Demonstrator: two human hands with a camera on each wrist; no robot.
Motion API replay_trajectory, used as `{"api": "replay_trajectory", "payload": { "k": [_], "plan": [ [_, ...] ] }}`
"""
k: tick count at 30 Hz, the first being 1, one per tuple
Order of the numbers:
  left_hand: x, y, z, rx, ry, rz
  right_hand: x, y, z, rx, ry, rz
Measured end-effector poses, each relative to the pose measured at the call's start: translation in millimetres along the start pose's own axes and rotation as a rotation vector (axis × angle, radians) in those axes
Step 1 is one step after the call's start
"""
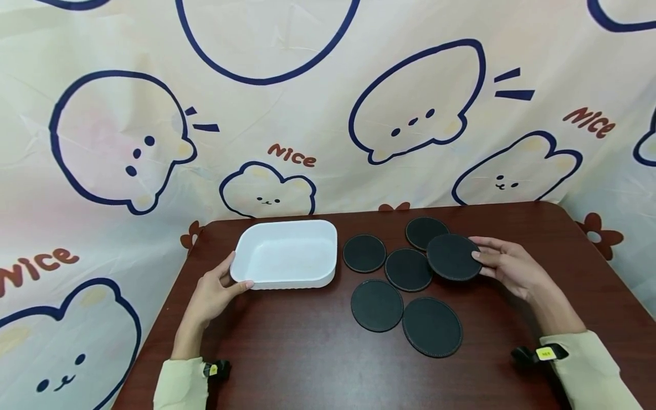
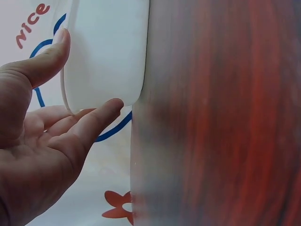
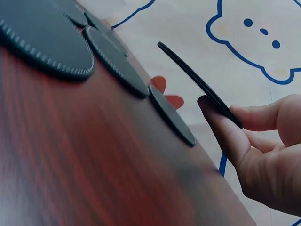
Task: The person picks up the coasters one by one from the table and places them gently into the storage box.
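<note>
- Disc, black and round (image 1: 453,258), is pinched in the right hand (image 1: 512,267) and raised off the dark wooden table (image 1: 287,353), right of centre in the head view.
- Step in hand, in my judgement: a single disc is being handled while the white tray (image 1: 292,280) is steadied.
- Next move, as I judge it, calls for a firm pinch and enough height to clear the neighbouring discs (image 1: 408,269); slack fingers could let the thin edge slip.
- Right hand: partly closed, thumb on the upper face near the rim, fingers beneath. The forearm enters from the lower right of the head view and angles toward the upper left. The right wrist view shows the disc clearly tilted.
- Left hand (image 1: 212,293): thumb and fingers spread around the tray's near-left corner, gripping it; thumb at the near rim, fingers at the end wall. The forearm rises from the lower left.
- Tray: upright, left of centre. I cannot tell how hard it is gripped.
- Other discs: five, lying flat on the table between the tray and the right hand, loosely clustered.
</note>
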State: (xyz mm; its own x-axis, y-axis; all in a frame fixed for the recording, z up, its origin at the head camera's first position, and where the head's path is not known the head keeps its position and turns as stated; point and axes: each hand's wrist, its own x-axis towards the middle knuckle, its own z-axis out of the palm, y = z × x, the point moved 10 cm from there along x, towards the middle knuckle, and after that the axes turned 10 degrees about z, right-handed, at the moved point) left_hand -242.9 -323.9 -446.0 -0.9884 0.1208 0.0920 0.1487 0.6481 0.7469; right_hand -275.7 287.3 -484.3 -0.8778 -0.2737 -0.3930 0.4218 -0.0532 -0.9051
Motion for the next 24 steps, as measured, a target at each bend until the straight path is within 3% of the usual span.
{"api": "replay_trajectory", "payload": {
  "k": [13,24],
  "plan": [
    [2.7,-1.0,0.9,-0.024,0.013,-0.028,10,-17,38,0.061,-0.012,-0.006],
    [4.5,-0.4,3.3,-0.054,0.009,-0.035,25,-21,70,0.033,-0.040,-0.017]
  ]
}}
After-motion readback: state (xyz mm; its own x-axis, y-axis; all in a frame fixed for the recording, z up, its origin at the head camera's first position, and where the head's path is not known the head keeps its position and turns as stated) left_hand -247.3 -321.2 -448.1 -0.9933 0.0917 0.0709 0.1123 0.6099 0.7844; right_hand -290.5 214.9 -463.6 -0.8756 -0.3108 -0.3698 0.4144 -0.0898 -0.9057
